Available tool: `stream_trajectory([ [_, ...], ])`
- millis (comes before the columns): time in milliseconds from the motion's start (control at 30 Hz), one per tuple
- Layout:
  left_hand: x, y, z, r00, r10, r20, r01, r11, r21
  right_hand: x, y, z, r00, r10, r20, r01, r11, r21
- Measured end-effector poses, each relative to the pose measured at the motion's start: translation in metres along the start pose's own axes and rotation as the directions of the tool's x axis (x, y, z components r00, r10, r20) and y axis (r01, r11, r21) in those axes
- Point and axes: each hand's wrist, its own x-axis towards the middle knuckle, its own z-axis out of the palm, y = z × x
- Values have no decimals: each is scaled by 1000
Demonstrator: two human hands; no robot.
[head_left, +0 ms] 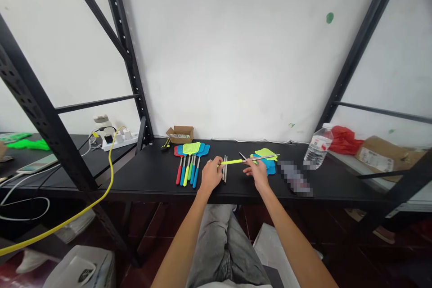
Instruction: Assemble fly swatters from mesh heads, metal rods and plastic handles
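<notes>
My left hand (212, 174) is closed around the end of a yellow-green fly swatter handle (232, 162) with a thin metal rod. My right hand (258, 173) pinches the same piece near where grip and rod meet; the rod points right. Several loose metal rods (225, 173) lie beside my left hand. Loose swatter heads, a yellow-green one (265, 152) and blue ones (271, 168), lie stacked by my right hand, partly hidden by it. Left of my hands, several fly swatters with heads attached (191, 148) lie in a row, with red, blue and green handles.
A small open cardboard box (181, 134) stands at the back of the black table (141, 175). To the right are a blurred item (295, 179), a water bottle (317, 147) and a red bag (344, 139). A yellow cable (110, 175) runs past a power strip (121, 140) on the left.
</notes>
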Motion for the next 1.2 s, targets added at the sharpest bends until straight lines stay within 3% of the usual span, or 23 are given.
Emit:
stream_trajectory([
  [700, -3, 1, 1, 1000, 13, 16, -15, 995, 98, -1, 3, 0, 999, -27, 19, 27, 999, -27],
  [1200, -5, 5, -2, 999, 50, -12, -50, 998, 26, -2, 2, 0, 998, -47, 37, 49, 998, -33],
])
